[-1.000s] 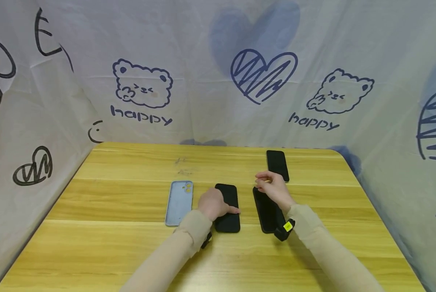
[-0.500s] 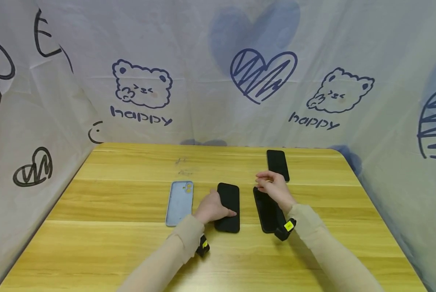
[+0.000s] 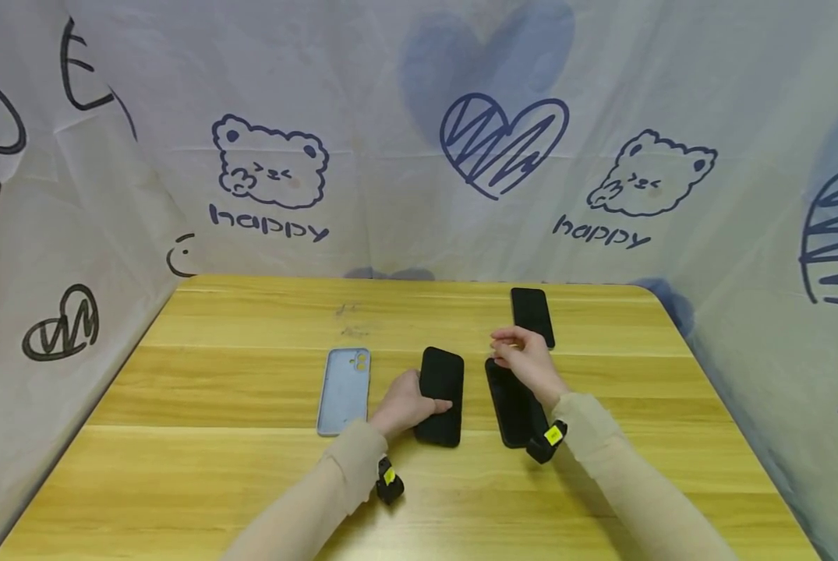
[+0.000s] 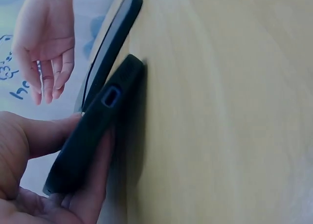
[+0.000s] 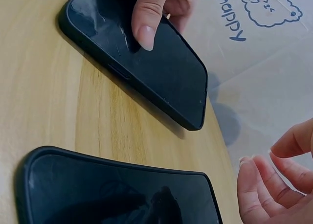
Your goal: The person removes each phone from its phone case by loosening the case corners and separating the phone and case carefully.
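My left hand (image 3: pixel 404 405) grips a phone in a black case (image 3: pixel 443 380), thumb on the screen and fingers beneath. In the left wrist view this phone (image 4: pixel 95 123) is tilted, its charging port facing the camera. One side is raised off the wood; whether it is wholly lifted I cannot tell. My right hand (image 3: pixel 528 365) hovers at the upper end of a second black-cased phone (image 3: pixel 515 413), which lies flat, screen up. Its fingers are loosely bent and hold nothing, as the right wrist view of the hand (image 5: pixel 274 180) shows.
A light blue phone case (image 3: pixel 344 393) lies left of my left hand. Another black phone (image 3: pixel 532 315) rests behind my right hand. All lie on a wooden table (image 3: pixel 201 467) with white printed cloth (image 3: pixel 390 218) hanging behind and at the sides.
My left hand has slid to the left side of its phone and taken hold of it. That phone has tilted up on its left side. My right hand stays put.
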A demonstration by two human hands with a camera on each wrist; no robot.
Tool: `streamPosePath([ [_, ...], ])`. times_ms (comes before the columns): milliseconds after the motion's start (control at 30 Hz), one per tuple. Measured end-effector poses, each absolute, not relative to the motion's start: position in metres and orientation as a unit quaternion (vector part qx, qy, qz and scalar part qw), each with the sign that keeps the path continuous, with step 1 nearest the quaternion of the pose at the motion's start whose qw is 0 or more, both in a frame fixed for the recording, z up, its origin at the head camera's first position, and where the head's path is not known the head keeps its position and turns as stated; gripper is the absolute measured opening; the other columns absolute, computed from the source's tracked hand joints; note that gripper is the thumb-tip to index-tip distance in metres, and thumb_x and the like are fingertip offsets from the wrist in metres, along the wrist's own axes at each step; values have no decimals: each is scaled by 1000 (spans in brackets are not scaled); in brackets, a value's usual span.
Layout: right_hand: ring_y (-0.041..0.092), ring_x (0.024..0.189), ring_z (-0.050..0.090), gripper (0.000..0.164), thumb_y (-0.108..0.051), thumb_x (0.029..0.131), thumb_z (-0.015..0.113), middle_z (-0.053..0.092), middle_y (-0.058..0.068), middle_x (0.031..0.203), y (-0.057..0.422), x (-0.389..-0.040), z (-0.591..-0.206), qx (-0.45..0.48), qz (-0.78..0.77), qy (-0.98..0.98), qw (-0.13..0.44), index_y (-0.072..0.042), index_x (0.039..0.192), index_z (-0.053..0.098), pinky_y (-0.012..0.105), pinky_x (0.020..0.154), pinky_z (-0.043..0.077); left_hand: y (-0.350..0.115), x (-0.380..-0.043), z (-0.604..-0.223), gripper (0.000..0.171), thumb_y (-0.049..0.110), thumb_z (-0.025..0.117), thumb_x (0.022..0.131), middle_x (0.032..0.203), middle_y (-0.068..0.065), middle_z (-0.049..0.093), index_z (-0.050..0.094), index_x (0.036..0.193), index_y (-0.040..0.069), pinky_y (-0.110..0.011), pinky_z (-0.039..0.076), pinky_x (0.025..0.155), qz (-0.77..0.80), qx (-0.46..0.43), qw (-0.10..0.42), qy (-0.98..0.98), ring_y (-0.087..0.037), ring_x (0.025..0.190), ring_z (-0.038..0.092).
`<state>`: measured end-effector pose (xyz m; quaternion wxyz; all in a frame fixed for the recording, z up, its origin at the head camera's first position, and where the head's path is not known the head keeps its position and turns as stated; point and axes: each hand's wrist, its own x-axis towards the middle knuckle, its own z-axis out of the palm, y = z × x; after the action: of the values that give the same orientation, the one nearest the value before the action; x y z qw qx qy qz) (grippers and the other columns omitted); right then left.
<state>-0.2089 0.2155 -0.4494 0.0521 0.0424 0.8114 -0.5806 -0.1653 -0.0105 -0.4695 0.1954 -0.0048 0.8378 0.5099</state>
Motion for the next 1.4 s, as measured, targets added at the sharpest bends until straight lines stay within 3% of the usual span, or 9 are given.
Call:
streamPosePath([
  [100, 29, 99, 69, 29, -5, 102, 56, 63, 25, 117, 216, -209, -449, 40, -580, 812, 49, 8, 128, 59, 21, 83, 60, -13, -165, -470, 44, 14, 77, 90, 109, -20, 64, 52, 120, -5, -37, 61, 77, 575, -6, 222, 787, -25, 88, 69],
  [167, 25, 96, 69, 30, -5, 102, 56, 64, 24, 116, 216, -209, -449, 37, -582, 811, 47, 8, 128, 59, 21, 82, 60, -15, -165, -468, 43, 12, 74, 92, 114, -21, 63, 51, 124, -7, -37, 61, 82, 600, -6, 237, 764, -26, 94, 70],
  [400, 16, 89, 68, 30, -3, 102, 55, 65, 27, 116, 216, -208, -447, 38, -600, 798, 47, 10, 128, 58, 19, 80, 60, -22, -169, -456, 73, 9, 69, 94, 143, -28, 52, 28, 153, -6, -52, 49, 108, 627, -7, 278, 728, -42, 129, 57],
  [600, 17, 91, 69, 31, -9, 103, 55, 65, 27, 120, 216, -207, -444, 37, -603, 795, 47, 7, 130, 58, 23, 85, 61, -26, -177, -446, 72, -2, 63, 96, 134, -26, 62, 23, 155, 2, -47, 56, 101, 659, 8, 296, 691, -38, 117, 67],
  [800, 13, 89, 70, 30, -11, 104, 55, 70, 12, 107, 213, -211, -438, 36, -641, 766, 32, 6, 128, 59, 25, 85, 61, -29, -180, -440, 80, 7, 64, 98, 150, -26, 49, 15, 161, 7, -56, 36, 120, 659, 11, 262, 705, -40, 137, 52],
  [1000, 9, 90, 71, 27, -12, 105, 52, 70, 2, 99, 208, -211, -430, 8, -699, 715, 22, 6, 125, 59, 20, 83, 60, -28, -182, -442, 56, 10, 61, 101, 140, -21, 61, 40, 152, 5, -53, 42, 116, 669, 32, 219, 710, -35, 129, 60],
  [1133, 7, 96, 70, 40, -23, 107, 52, 70, -3, 103, 204, -209, -423, -20, -736, 676, 32, 7, 133, 55, 20, 88, 59, -24, -181, -445, 41, 11, 62, 101, 130, -19, 68, 55, 140, 1, -42, 53, 106, 680, 33, 195, 706, -26, 116, 69],
  [1267, 5, 100, 67, 50, -35, 107, 50, 69, -7, 106, 199, -206, -415, -35, -766, 639, 65, 4, 138, 52, 20, 92, 58, -20, -180, -448, 38, 11, 65, 99, 124, -21, 71, 60, 135, 0, -33, 59, 93, 696, 26, 177, 696, -21, 104, 73],
  [1400, 5, 99, 69, 42, -40, 106, 48, 70, -8, 103, 195, -203, -407, -32, -784, 612, 98, -6, 130, 57, 21, 91, 58, -16, -179, -450, 39, 11, 66, 98, 125, -21, 70, 61, 135, 1, -34, 60, 93, 702, 26, 160, 693, -23, 107, 73],
])
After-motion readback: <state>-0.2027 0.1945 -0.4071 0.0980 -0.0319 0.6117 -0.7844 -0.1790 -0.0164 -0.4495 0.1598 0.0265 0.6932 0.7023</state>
